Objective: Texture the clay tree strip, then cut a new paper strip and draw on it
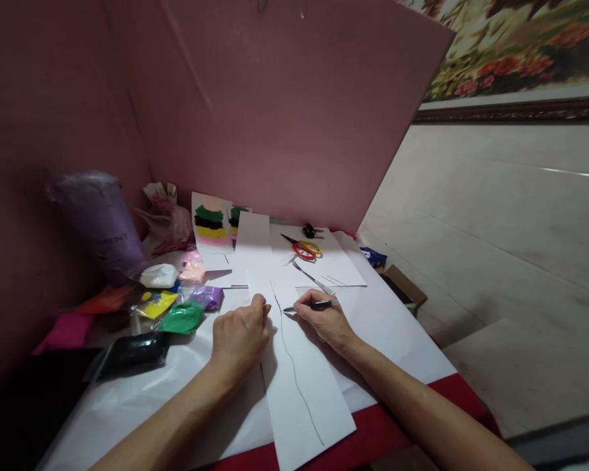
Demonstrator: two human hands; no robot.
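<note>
A long white paper strip (309, 405) lies on the table, with a wavy dark line running along its length. My right hand (326, 317) holds a black pen (319, 305), its tip close beside the upper part of the line. To the left of the line, my left hand (240, 333) rests at the strip's left edge, fingers curled; whatever may be between them is hidden. Beyond the hands are scissors (305, 249) with red and yellow handles and a fork (311, 275).
Clay packets, including green (181, 317) and black (135, 355), lie at the left before a purple container (101, 226). Keys (311, 230) and a painted color card (210, 222) are at the back. An open box (405, 288) stands past the right edge.
</note>
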